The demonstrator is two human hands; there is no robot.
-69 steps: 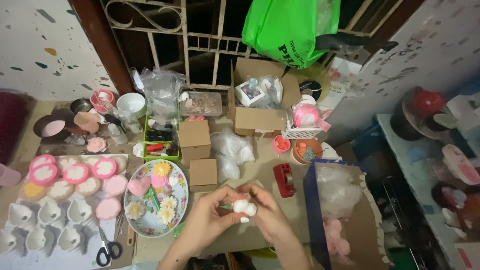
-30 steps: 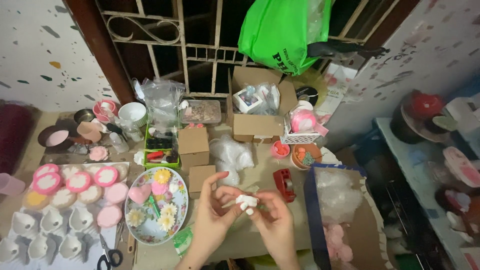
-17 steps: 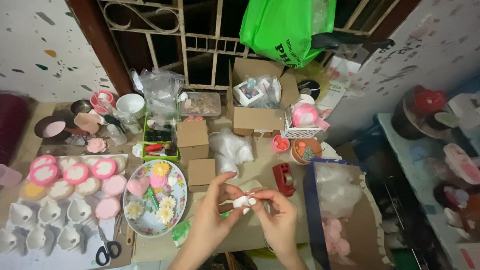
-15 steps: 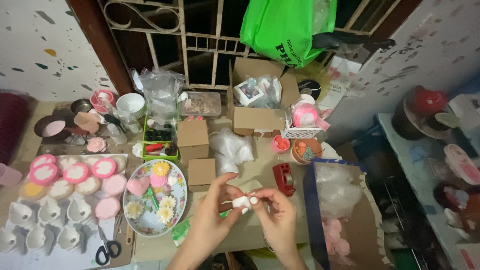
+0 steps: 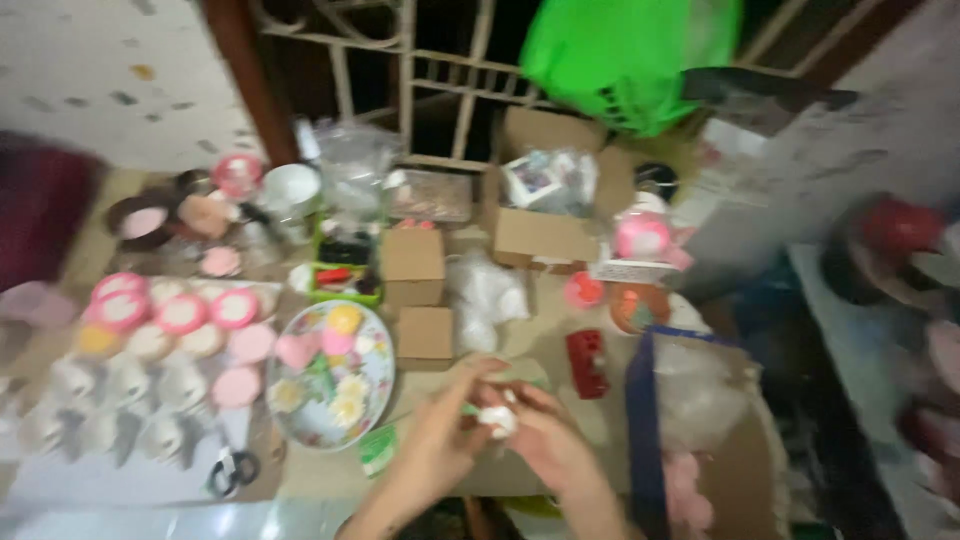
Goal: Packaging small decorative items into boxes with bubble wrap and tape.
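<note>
Mostly blurred: small white piece (image 5: 497,421) between fingers (image 5: 470,395).

This looks like a home craft corner, though the blur hides much. A worktable (image 5: 540,345) is crowded: at nine o'clock, rows of pink and white moulded pieces (image 5: 170,330); at centre, a plate of small flower shapes (image 5: 330,385); at twelve, small cardboard boxes (image 5: 412,265). Scissors (image 5: 232,468) lie at seven; a green bag (image 5: 625,55) hangs on a window grille at one.

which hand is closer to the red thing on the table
Right. The right hand sits just below-left of the red thing; the left hand is farther left, nearer the plate.
</note>
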